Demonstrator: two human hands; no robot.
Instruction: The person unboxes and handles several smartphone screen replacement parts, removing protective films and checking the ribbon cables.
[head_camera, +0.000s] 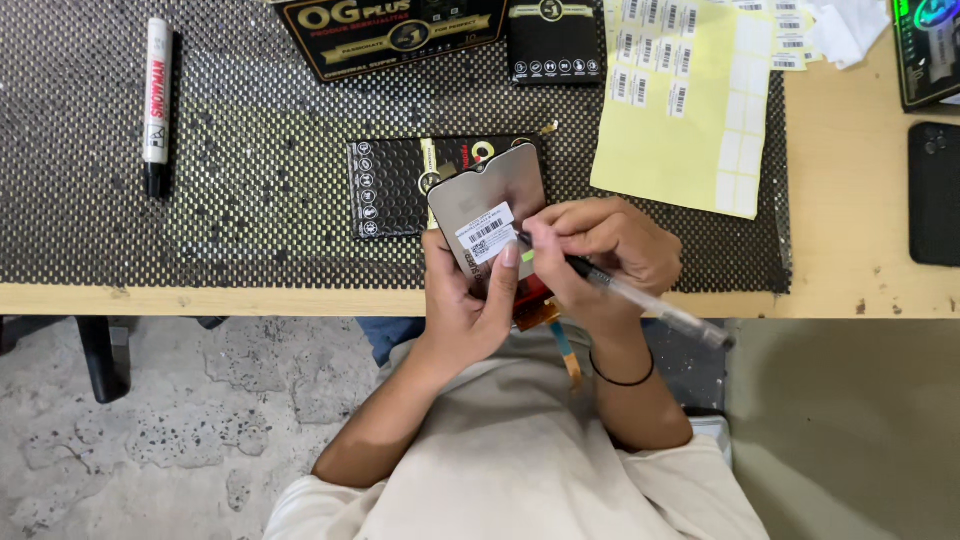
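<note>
My left hand (468, 300) holds a phone screen panel (490, 190) back side up, thumb pressed on it. A white barcode sticker (486, 233) sits on the panel's grey back, and an orange flex cable (560, 345) hangs from its lower end. My right hand (600, 250) grips a clear pen (640, 298) with its tip at the sticker's right edge. Both hands are over the table's front edge, above a black product box (392, 186) lying on the mat.
A black mesh mat (250, 160) covers the wooden table (860, 200). A white marker (155, 100) lies at left. Black boxes (390, 35) sit at the back, a yellow sticker sheet (690, 110) to the right, a dark phone (935, 190) at far right.
</note>
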